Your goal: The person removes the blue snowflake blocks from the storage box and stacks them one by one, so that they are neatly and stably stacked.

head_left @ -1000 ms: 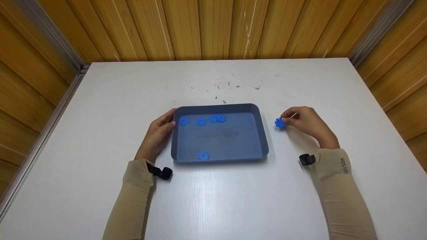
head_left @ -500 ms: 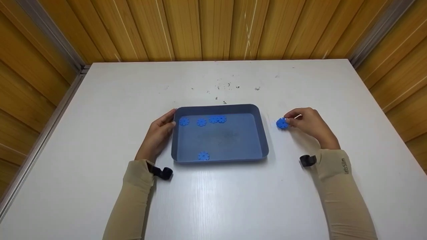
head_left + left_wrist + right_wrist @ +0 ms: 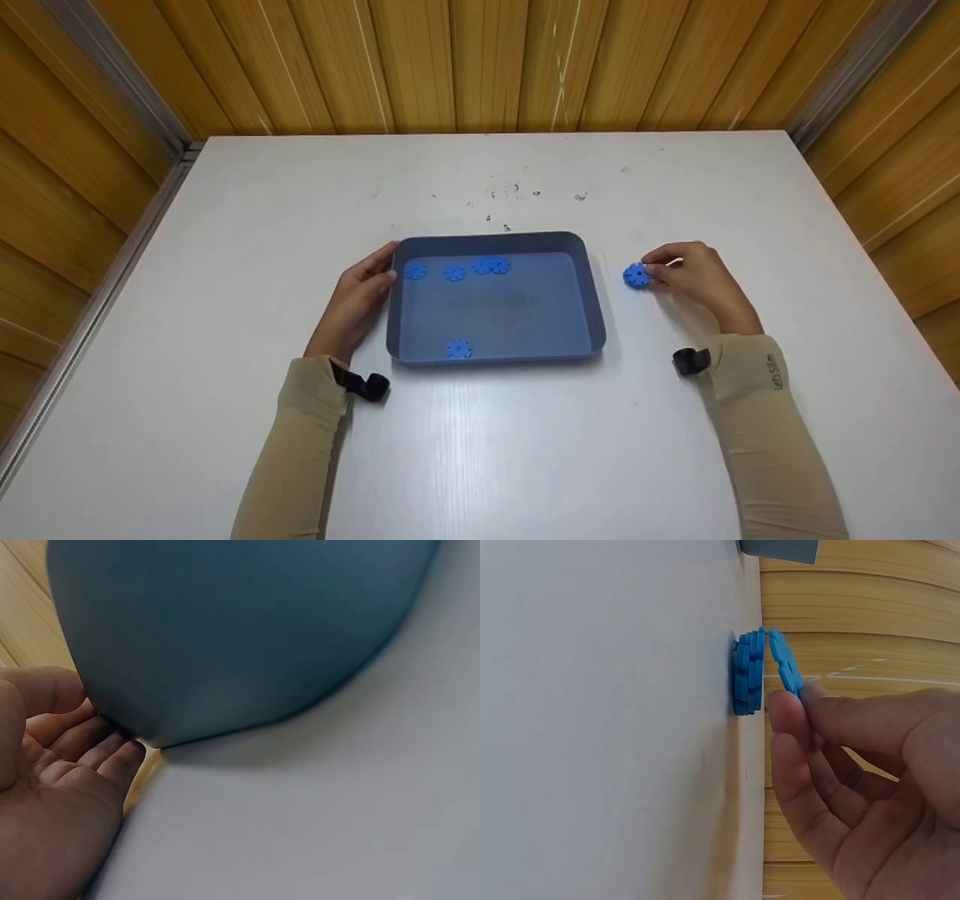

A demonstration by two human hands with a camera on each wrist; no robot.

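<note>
My right hand point(image 3: 694, 274) pinches a thin blue notched disc point(image 3: 784, 664) between thumb and fingers. That disc is tilted, just above a short stack of similar blue discs point(image 3: 748, 675) on the table; a narrow gap shows between them in the right wrist view. My left hand point(image 3: 360, 296) touches the left side of a blue-grey tray point(image 3: 499, 360), its thumb at the rim and its fingers by the far left corner. Inside the tray lie several blue notched discs, including one disc point(image 3: 454, 272) near the far wall and another disc point(image 3: 459, 349) near the front wall.
The white table point(image 3: 480, 450) carries the tray at its middle, left of the disc stack. Dark marks point(image 3: 516, 187) speckle its surface behind the tray. Wood-look panels point(image 3: 480, 67) rise along the back and both sides.
My right hand has shifted slightly right with the pinched disc, which now overlaps the stack in the head view. My left hand and the tray stay in place.
</note>
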